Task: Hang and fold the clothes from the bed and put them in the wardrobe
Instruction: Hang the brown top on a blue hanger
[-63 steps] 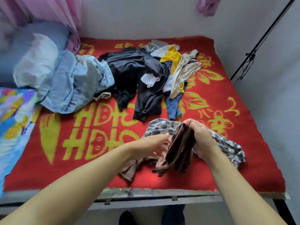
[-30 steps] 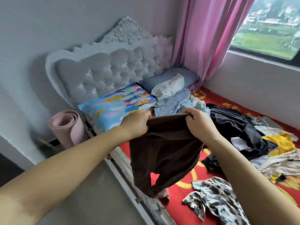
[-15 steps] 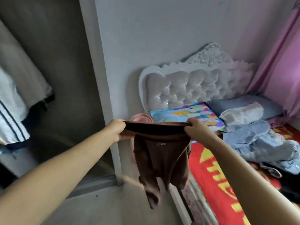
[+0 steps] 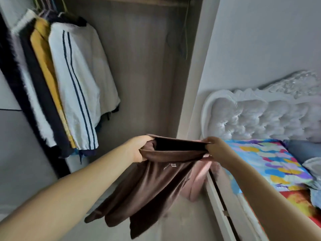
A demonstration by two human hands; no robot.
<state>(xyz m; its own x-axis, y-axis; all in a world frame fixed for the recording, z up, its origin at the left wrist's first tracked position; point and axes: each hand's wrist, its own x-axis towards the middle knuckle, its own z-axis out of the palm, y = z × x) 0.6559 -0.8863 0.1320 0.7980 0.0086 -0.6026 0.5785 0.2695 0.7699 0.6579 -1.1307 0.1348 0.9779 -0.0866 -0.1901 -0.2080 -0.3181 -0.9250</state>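
While the left hand (image 4: 139,150) and right hand (image 4: 214,147) each grip the soft brown trousers (image 4: 156,185) at the waistband, keep it taut and level toward the open grey wardrobe (image 4: 147,75).

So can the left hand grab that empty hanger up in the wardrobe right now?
Probably not yet. The left hand and the right hand both grip the brown trousers, stretched between them, and the hanger hangs well above. Nothing blocks the way, though.
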